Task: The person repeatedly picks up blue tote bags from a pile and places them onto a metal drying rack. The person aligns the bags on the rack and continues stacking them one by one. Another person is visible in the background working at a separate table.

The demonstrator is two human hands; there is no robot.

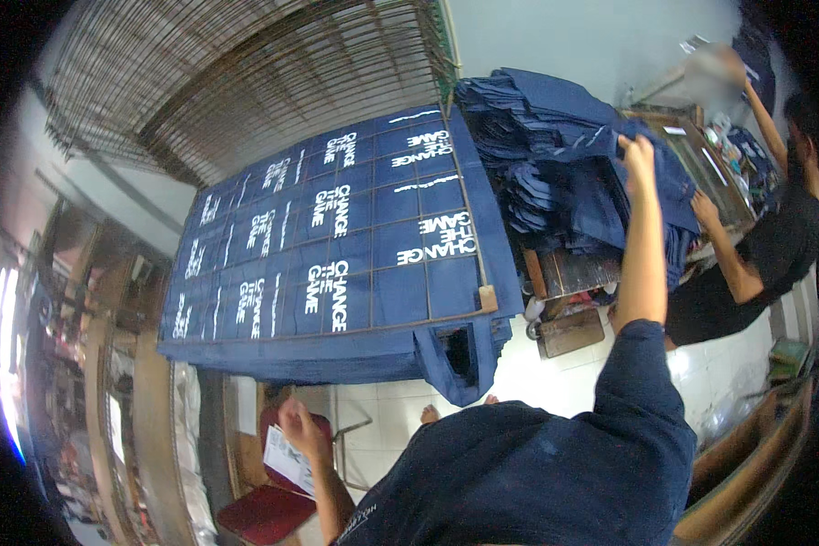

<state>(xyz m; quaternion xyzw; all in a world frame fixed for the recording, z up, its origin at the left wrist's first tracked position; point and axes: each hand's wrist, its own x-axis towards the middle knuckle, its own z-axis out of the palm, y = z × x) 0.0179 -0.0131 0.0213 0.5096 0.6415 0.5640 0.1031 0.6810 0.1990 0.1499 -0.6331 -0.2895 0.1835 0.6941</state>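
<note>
My right arm reaches far right, and my right hand (pixel 637 153) is closed on the edge of a dark blue fabric bag (pixel 582 187) at the heaped pile. My left hand (pixel 302 428) is low at the left, a little blurred, with loosely bent fingers and nothing visible in it. It is nearest to a dark red chair (pixel 266 514) with printed white paper (pixel 287 460) on it. In front of me, blue bags with white printing (pixel 373 227) lie on a wire drying rack. One bag's handle loop (pixel 446 387) hangs over the near edge.
Raised wire rack shelves (pixel 273 82) lean above the far side of the bags. A wooden table (pixel 573 278) stands under the pile. At the right, a co-worker in a black shirt (pixel 746 273) reaches toward a framed screen (pixel 701 168). Wooden shelving (pixel 109 391) stands left.
</note>
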